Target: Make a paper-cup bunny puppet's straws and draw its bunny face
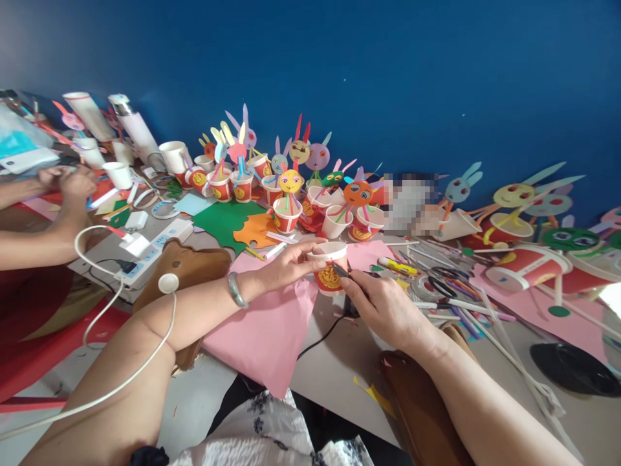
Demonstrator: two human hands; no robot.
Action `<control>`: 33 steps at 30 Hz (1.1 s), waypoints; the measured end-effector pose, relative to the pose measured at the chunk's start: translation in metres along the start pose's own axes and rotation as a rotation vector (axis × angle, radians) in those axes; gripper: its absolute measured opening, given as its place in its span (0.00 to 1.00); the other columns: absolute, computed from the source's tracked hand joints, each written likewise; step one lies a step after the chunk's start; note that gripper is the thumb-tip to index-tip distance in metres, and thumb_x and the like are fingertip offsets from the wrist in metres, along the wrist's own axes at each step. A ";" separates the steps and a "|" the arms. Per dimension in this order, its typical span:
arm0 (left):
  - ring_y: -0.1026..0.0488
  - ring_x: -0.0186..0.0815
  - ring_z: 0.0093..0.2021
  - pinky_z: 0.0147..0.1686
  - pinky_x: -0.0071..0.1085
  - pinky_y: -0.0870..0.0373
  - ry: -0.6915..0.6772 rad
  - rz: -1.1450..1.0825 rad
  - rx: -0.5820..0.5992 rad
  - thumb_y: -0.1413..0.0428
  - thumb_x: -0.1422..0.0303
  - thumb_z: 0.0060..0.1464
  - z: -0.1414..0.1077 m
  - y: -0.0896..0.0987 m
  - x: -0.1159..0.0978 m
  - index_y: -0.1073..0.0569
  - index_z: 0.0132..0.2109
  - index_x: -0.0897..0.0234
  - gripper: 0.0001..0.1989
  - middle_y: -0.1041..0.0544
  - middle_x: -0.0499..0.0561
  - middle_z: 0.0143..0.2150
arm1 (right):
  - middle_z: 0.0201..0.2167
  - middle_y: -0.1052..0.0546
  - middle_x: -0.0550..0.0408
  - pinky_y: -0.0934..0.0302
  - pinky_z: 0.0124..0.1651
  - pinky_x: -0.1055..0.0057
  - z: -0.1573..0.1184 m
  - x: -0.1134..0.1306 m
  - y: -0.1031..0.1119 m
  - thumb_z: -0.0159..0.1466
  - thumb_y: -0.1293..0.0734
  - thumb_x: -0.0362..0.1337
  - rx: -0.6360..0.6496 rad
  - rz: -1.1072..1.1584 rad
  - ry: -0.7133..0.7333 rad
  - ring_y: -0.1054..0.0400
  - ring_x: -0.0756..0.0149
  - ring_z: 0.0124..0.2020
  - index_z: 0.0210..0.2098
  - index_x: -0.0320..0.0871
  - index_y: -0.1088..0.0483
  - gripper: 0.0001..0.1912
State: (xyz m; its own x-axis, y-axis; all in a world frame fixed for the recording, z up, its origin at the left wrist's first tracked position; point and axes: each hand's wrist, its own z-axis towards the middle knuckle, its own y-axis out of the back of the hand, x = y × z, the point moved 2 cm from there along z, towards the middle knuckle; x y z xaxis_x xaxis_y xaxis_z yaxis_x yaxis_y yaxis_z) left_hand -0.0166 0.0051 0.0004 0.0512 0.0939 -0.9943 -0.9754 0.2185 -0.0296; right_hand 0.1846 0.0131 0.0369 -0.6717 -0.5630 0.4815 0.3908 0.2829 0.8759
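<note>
One red-and-white paper cup (328,281), frame centre, pinched by left hand (290,264) | dark pointed tool (340,270) clasped in right hand (383,305) | cup could be torn if tool slips

A smooth, rounded grey-green bangle (237,290) sits just behind the left hand (297,260) — and a pale, crinkled, dark-blotched garment (284,432) shows below it and the right hand (388,309).

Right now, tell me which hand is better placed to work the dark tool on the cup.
Right, probably: the right hand grips the dark tool, its tip close to the paper cup. The left hand holds that cup near the rim, so seems better suited to steadying.
</note>
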 end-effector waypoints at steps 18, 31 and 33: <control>0.35 0.45 0.67 0.63 0.39 0.36 -0.232 0.332 0.144 0.41 0.58 0.62 0.006 0.008 0.001 0.20 0.45 0.64 0.14 0.31 0.60 0.64 | 0.20 0.31 0.56 0.52 0.31 0.68 0.000 0.000 0.006 0.72 0.48 0.47 0.100 -0.056 0.022 0.41 0.66 0.22 0.28 0.46 0.36 0.20; 0.34 0.50 0.65 0.62 0.43 0.38 -0.188 0.267 0.201 0.40 0.59 0.59 0.006 0.007 -0.003 0.24 0.36 0.66 0.12 0.30 0.62 0.62 | 0.21 0.28 0.56 0.48 0.29 0.69 0.000 0.002 0.010 0.72 0.48 0.46 0.160 -0.032 0.047 0.38 0.67 0.21 0.26 0.46 0.37 0.21; 0.33 0.50 0.64 0.61 0.42 0.37 -0.169 0.252 0.199 0.39 0.58 0.58 0.006 0.007 -0.003 0.24 0.37 0.65 0.13 0.30 0.62 0.63 | 0.21 0.28 0.56 0.48 0.29 0.69 -0.001 0.003 0.011 0.72 0.48 0.46 0.153 -0.033 0.059 0.38 0.67 0.21 0.25 0.46 0.37 0.22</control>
State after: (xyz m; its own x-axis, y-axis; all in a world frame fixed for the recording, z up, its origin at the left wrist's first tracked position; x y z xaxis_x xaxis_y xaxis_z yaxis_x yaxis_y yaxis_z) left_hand -0.0227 0.0119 0.0042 -0.1343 0.3246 -0.9363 -0.9018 0.3515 0.2513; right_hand 0.1878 0.0139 0.0475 -0.6430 -0.6171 0.4535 0.2653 0.3761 0.8878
